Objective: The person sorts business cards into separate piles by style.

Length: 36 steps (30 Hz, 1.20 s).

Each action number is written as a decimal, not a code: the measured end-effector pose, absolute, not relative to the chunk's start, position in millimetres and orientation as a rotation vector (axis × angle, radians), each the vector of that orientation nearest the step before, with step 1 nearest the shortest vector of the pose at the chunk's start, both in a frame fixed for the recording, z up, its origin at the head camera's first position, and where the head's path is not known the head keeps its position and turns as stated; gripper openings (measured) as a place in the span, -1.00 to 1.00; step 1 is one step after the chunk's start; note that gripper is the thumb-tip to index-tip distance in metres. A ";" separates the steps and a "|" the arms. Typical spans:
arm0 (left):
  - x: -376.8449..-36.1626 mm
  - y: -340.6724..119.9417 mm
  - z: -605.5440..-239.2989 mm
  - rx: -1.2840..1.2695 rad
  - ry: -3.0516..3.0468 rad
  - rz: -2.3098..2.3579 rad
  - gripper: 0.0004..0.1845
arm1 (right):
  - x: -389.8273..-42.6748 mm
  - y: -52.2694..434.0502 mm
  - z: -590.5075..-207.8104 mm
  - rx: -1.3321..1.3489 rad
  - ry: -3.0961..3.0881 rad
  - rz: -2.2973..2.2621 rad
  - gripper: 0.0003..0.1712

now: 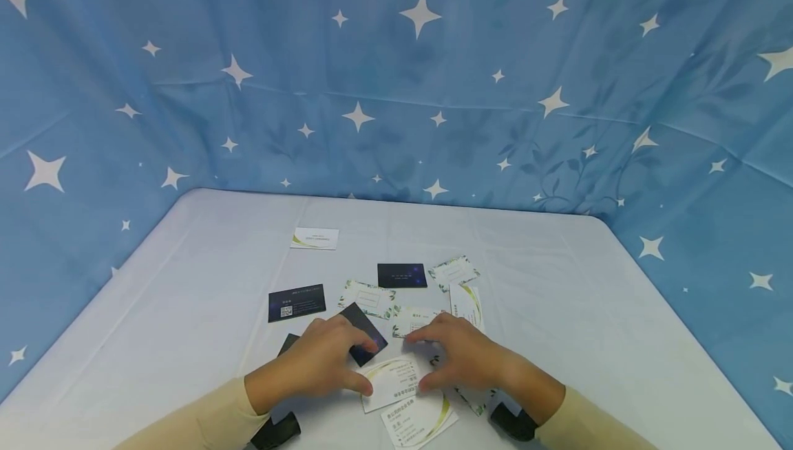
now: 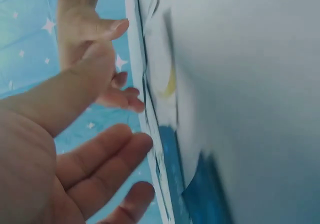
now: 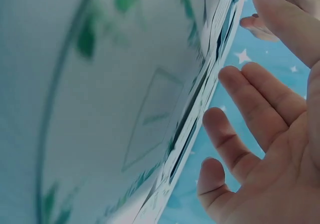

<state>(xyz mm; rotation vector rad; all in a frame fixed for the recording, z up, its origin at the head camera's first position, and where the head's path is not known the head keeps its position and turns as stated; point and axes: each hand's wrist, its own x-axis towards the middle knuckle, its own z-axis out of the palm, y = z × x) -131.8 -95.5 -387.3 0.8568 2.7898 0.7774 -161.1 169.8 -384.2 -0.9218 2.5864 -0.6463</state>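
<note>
Business cards lie loosely spread on a white-covered table. My left hand (image 1: 325,357) hovers with relaxed, parted fingers over a dark blue card (image 1: 367,340) and the edge of a white card with a yellow-green curve (image 1: 390,381). Facing it, my right hand (image 1: 461,354) has its fingers spread over leaf-bordered cards, the thumb tip close to that white card. Another yellow-curved card (image 1: 420,422) overlaps its near edge. In the right wrist view a leaf-patterned card (image 3: 145,109) shows beside the fingers. Nothing is held in either hand.
Farther off lie dark cards (image 1: 401,276), (image 1: 297,303)-side leaf-bordered cards (image 1: 455,271) and a lone white card (image 1: 314,238). A blue star-patterned curtain (image 1: 396,92) hangs behind the table (image 1: 217,264). Black bands (image 1: 275,431) sit at the wrists.
</note>
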 end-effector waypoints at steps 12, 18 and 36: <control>-107.9 -96.9 -393.0 0.925 2.939 0.648 -0.48 | -151.1 166.8 -382.5 -1.064 2.629 -0.449 -0.36; -101.0 -96.5 -392.2 0.943 2.975 0.629 -0.47 | -149.5 166.2 -382.2 -1.075 2.623 -0.452 -0.41; -93.7 -94.4 -391.3 0.908 2.991 0.657 -0.38 | -149.4 170.0 -381.3 -1.083 2.571 -0.557 -0.51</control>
